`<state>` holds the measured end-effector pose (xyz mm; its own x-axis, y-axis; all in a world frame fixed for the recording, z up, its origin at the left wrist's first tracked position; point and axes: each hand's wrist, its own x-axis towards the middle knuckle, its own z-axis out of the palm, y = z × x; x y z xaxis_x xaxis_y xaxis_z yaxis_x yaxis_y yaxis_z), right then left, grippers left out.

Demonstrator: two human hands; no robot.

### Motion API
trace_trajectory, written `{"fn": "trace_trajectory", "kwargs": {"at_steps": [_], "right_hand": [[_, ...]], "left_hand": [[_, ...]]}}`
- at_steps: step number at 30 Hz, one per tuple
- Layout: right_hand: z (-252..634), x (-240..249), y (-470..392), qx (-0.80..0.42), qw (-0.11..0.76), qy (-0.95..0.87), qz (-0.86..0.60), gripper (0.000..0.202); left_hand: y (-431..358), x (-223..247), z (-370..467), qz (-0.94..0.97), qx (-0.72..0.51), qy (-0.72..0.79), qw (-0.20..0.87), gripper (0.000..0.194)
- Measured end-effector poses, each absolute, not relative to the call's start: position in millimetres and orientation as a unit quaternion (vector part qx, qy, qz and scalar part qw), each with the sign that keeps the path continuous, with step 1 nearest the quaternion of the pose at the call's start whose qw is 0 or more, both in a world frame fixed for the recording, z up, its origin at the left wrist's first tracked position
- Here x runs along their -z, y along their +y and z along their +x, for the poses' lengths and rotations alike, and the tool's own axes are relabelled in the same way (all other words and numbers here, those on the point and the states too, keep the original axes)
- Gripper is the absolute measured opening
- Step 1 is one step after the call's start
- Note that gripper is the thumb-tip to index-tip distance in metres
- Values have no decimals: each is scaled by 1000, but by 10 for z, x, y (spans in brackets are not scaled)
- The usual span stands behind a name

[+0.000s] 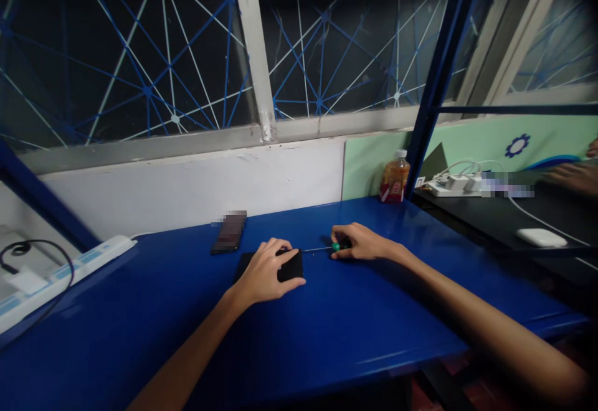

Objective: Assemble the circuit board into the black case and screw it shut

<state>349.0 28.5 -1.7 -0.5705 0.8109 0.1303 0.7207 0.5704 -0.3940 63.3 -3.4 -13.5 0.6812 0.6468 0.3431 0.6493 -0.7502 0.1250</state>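
Note:
A flat black box-like device (293,269) lies on the blue table, its exact kind hard to make out. Over it rests my left hand (265,272), the fingers across the top and the thumb along the near edge, gripping it. My right hand (363,241) is closed around the handle of a screwdriver (335,247), green at its front end. The thin shaft points left, level with the table, and its tip meets or nearly meets the right side of the device. Tiny specks lie below the shaft, too small to name.
On the blue table (327,330), a phone (230,231) lies behind the device. A bottle (395,177) stands at the back right, a power strip (100,255) runs along the left. Beyond a blue post are another person's hand (572,176), a second power strip (460,184) and a white case (542,237).

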Motion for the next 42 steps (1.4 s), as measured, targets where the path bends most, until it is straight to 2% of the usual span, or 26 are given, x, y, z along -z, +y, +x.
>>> {"fn": "trace_trajectory", "kwargs": {"at_steps": [10, 17, 26, 30, 39, 42], "right_hand": [[3544, 31, 322, -122, 136, -884, -430, 40], [3496, 35, 298, -152, 132, -876, -437, 41], [3497, 36, 295, -108, 122, -876, -455, 50], [3525, 78, 336, -80, 127, -875, -460, 50], [3465, 70, 284, -113, 130, -875, -453, 44], [3460, 70, 280, -95, 134, -878, -450, 48]], "left_hand": [[-38, 138, 624, -917, 193, -348, -3, 52], [-39, 131, 628, -917, 186, -354, -2, 53], [-42, 124, 633, -917, 189, -351, 0, 53], [-40, 124, 627, -917, 186, -353, -1, 53], [-29, 138, 617, -915, 192, -354, 5, 54], [-35, 127, 619, -916, 186, -354, 7, 54]]}}
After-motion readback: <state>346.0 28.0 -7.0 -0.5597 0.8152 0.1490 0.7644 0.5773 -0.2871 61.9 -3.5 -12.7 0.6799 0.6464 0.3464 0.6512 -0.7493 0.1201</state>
